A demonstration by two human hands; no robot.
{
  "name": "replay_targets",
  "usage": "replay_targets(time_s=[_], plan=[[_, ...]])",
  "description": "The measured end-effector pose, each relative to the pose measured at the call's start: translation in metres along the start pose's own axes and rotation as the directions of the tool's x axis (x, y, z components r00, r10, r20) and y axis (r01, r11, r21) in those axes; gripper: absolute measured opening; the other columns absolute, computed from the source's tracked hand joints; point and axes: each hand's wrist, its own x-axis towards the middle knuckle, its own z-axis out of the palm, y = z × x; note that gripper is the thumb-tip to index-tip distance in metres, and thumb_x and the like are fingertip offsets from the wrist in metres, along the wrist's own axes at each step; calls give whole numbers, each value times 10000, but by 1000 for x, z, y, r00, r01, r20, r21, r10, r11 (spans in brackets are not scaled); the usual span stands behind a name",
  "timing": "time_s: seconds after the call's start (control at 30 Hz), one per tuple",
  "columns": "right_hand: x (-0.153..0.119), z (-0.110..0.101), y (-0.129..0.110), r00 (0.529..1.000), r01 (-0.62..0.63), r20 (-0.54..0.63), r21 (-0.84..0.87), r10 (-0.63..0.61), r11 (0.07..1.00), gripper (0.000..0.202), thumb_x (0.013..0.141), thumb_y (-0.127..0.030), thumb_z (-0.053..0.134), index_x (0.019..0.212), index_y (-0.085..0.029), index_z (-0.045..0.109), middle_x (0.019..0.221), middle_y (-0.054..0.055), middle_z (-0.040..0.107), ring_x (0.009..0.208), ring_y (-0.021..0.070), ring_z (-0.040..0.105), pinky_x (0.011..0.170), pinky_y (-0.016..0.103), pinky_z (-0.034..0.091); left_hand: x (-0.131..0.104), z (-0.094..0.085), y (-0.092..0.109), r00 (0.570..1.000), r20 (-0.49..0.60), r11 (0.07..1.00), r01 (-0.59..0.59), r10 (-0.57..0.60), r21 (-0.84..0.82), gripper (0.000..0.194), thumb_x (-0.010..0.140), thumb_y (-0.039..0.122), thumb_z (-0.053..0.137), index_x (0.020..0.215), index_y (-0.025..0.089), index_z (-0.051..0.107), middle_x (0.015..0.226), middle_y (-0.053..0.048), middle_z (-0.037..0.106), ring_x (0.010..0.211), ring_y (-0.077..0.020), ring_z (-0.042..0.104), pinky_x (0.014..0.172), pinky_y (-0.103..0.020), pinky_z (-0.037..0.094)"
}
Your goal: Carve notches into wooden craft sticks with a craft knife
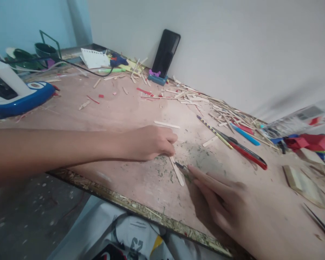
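My left hand [157, 142] rests on the tabletop, its fingers closed over the upper end of a wooden craft stick [178, 175]. The stick's rounded lower end points toward the table's front edge. From the right, my right hand [226, 200] pinches a small craft knife [181, 166]. Its dark tip lies at the stick, just below my left fingers; whether it cuts into the wood I cannot tell. Most of the knife's handle is hidden by my fingers. Another craft stick [167, 124] lies behind my left hand. Small dark green shavings are scattered around the stick.
A phone [165, 54] leans on a stand [157, 78] by the wall. Loose sticks [189, 96] pile along the back. Red-handled scissors [249, 155], a patterned pencil [215, 133] and a wood block [304, 186] lie right. A blue-and-white device [24, 97] stands left.
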Motion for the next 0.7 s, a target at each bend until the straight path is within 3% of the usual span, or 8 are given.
replay_targets(time_s=[0.13,0.3,0.43,0.57,0.7], plan=[[1,0,-1,999,2,50,-1,-2,1000,374,1027,-216,517,1128,-216,877,622,36,761,342,125,503,339,310,188,0,0,-1,1000,-9,1000,1,-1,0,291,983,-17,575,818,164,733,803,-23,609,786,-166,556,691,-296,388],[-2,9,-1,998,-53,20,76,51,996,368,1027,-199,514,1166,-185,855,647,12,779,292,91,425,329,281,234,0,0,-1,1000,-7,1000,1,-1,-2,294,1003,6,572,814,171,726,799,-17,606,783,-163,550,694,-294,386],[-6,12,3,995,-75,71,130,66,989,356,1028,-196,543,1202,-208,853,875,54,871,470,113,680,413,220,416,0,0,-1,1000,1,1000,9,-9,0,296,1006,6,565,830,172,734,809,-18,613,782,-162,550,692,-295,383],[-10,15,11,993,-119,40,158,114,980,344,1048,-259,546,1187,-278,861,819,27,860,478,138,698,378,242,382,0,0,0,1000,16,1000,21,-21,4,297,1000,0,564,838,179,739,818,-17,617,796,-161,559,697,-289,388],[-10,15,12,990,-137,30,156,134,978,333,1066,-325,556,1172,-301,871,643,4,790,330,122,551,318,269,277,1,-1,0,1000,21,1000,22,-22,6,290,998,0,580,818,170,731,806,-19,609,785,-163,550,694,-296,383]])
